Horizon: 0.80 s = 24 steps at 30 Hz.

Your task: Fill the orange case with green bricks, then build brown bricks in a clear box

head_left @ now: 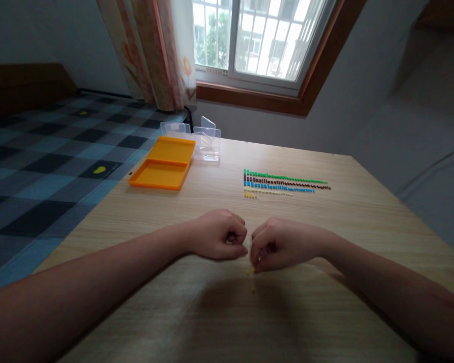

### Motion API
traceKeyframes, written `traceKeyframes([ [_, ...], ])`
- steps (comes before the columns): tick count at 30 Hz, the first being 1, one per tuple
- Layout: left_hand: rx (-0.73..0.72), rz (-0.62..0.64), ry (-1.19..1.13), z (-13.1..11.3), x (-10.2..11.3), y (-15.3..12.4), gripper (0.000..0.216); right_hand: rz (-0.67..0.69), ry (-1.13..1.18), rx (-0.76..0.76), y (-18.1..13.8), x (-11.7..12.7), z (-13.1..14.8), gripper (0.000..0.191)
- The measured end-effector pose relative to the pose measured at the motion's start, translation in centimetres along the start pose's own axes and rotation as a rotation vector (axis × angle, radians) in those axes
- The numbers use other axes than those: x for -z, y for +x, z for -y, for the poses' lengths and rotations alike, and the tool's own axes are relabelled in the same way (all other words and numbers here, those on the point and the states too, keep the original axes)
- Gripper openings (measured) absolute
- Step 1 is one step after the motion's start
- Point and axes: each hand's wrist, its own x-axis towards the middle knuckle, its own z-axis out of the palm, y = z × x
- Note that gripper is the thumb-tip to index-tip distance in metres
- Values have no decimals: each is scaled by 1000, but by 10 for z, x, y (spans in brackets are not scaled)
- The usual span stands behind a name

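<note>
My left hand [221, 234] is curled into a loose fist above the table's middle; what its fingers hold, if anything, is hidden. Close beside it, my right hand [278, 244] pinches down at the tabletop, with a tiny yellow piece [254, 270] at its thumb and fingertip. Another small yellow piece [253, 290] lies on the wood just nearer to me. Beyond both hands, small pieces are set out in rows by colour: green [267, 175], dark brown [267, 181], blue [267, 186], cream [270, 191] and a short yellow row [249, 195].
An opened orange plastic case [159, 174] sits at the table's far left, with clear plastic boxes [208, 146] behind it. The pale wooden table [155, 312] borders a checked bed [60, 171] on the left. A window and curtain [147, 55] are at the back.
</note>
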Motion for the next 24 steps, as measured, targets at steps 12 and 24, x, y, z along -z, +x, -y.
traceKeyframes([
  [12, 11, -7, -34, 2, 2, 0, 28, 0, -116, 103, 1, -4, 5, 19],
  [24, 19, -17, -58, 3, 1, 0, 27, -338, -294, -87, -3, 23, -35, 16],
])
